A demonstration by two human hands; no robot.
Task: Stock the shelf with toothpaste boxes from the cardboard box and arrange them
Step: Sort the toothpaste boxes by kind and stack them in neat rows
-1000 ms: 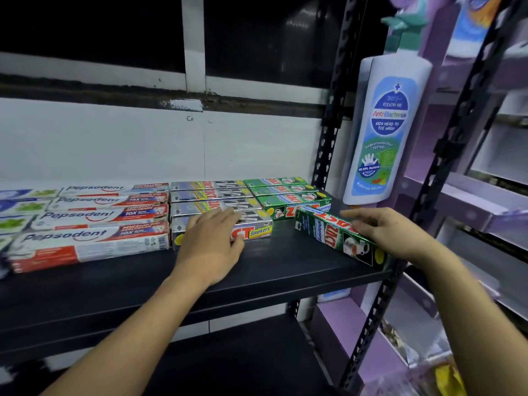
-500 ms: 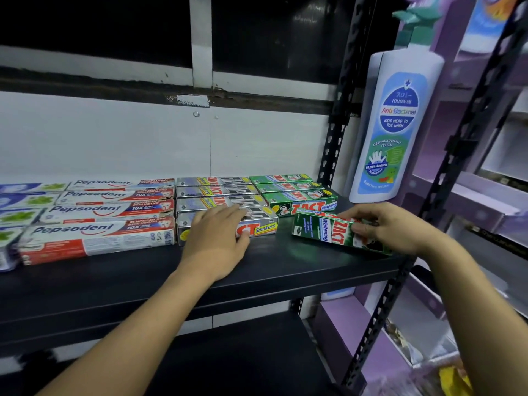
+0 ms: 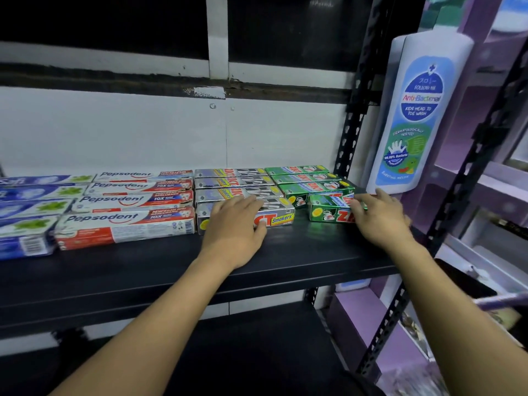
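Left hand (image 3: 234,224) lies flat, fingers straight, on the front silver Zact Smokers box (image 3: 281,220). Right hand (image 3: 380,218) grips one end of a green Zact box (image 3: 328,210) on the black shelf (image 3: 314,252), just before the green row (image 3: 303,178).

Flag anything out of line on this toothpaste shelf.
The front green Zact box, gripped by the right hand, sits offset to the right of its green row, not flush. Pepsodent row and silver row look straight.
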